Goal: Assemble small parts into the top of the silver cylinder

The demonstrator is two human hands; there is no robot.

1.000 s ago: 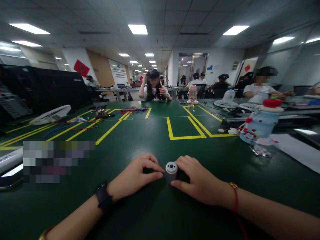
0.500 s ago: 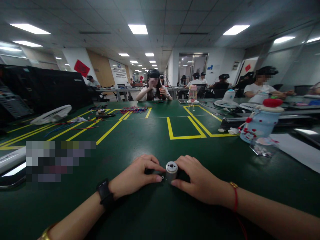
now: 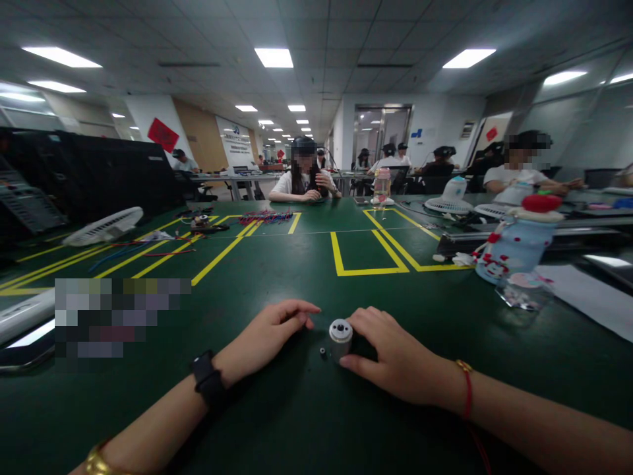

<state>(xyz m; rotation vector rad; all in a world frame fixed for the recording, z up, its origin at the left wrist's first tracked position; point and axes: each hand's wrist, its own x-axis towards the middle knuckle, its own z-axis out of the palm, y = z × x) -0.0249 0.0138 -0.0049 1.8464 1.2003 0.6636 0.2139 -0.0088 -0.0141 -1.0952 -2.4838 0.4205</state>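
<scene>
A silver metal cylinder (image 3: 340, 343) stands upright on the green table, with small holes in its top face. My right hand (image 3: 388, 349) holds it from the right, thumb low in front and fingers behind. Close by the cylinder's left foot lies a small metal ring-like part (image 3: 323, 352), too small to name surely. My left hand (image 3: 277, 333) is apart from both, just beyond and to the left of the small part. Its index finger is stretched out, the other fingers are loosely bent, and nothing shows in it.
A light-blue bottle (image 3: 519, 244) with a red lid, a small clear bag (image 3: 521, 293) and white paper (image 3: 588, 297) lie to the right. Wires (image 3: 264, 218) and a white fan (image 3: 103, 226) are farther left. A person (image 3: 304, 178) sits across the table.
My left hand has let go of the small part and drawn away from it, up and slightly left. My right hand and the cylinder stay put. The person opposite has lowered a hand.
</scene>
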